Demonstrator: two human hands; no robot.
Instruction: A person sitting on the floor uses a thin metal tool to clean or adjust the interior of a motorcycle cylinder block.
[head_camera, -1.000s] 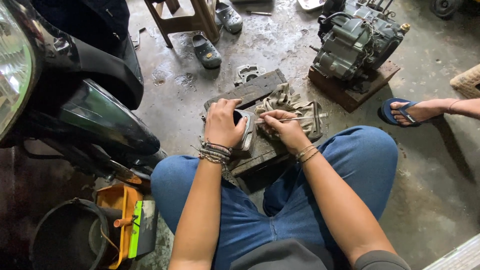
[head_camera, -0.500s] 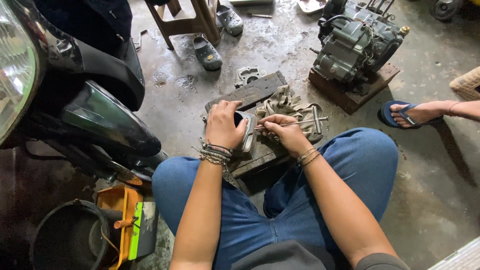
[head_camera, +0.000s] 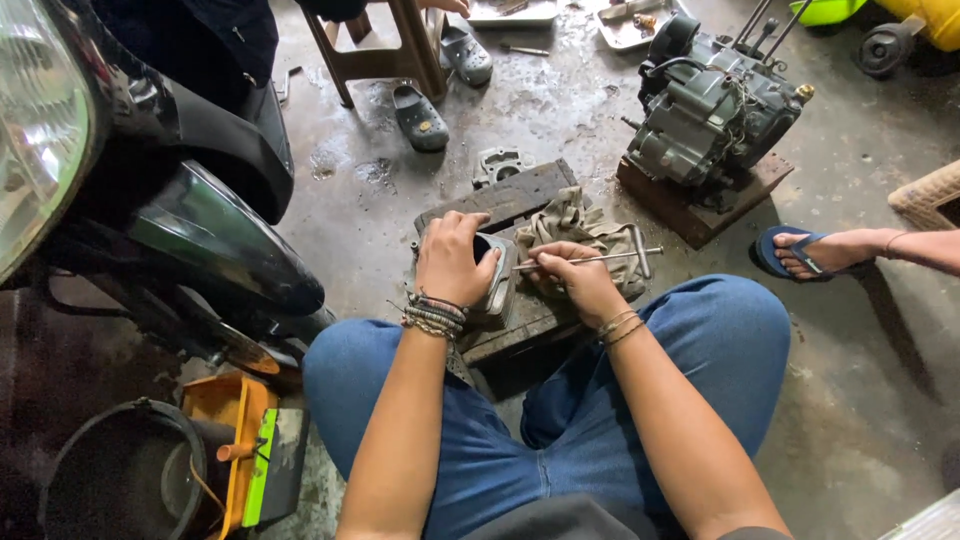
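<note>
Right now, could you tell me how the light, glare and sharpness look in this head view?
Head view: soft, even daylight; the left hand, right hand and thin metal tool are sharp; the wet concrete floor gleams; the headlight looms large at the left edge; the black bucket sits in shadow.

My right hand (head_camera: 570, 275) has slid the T-handled rod (head_camera: 590, 260) leftward, its tip now at the metal part (head_camera: 497, 280).

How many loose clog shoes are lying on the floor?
2: one grey clog on the wet concrete beside the wooden stool, another clog just behind it near the top edge. More may be hidden.
</note>
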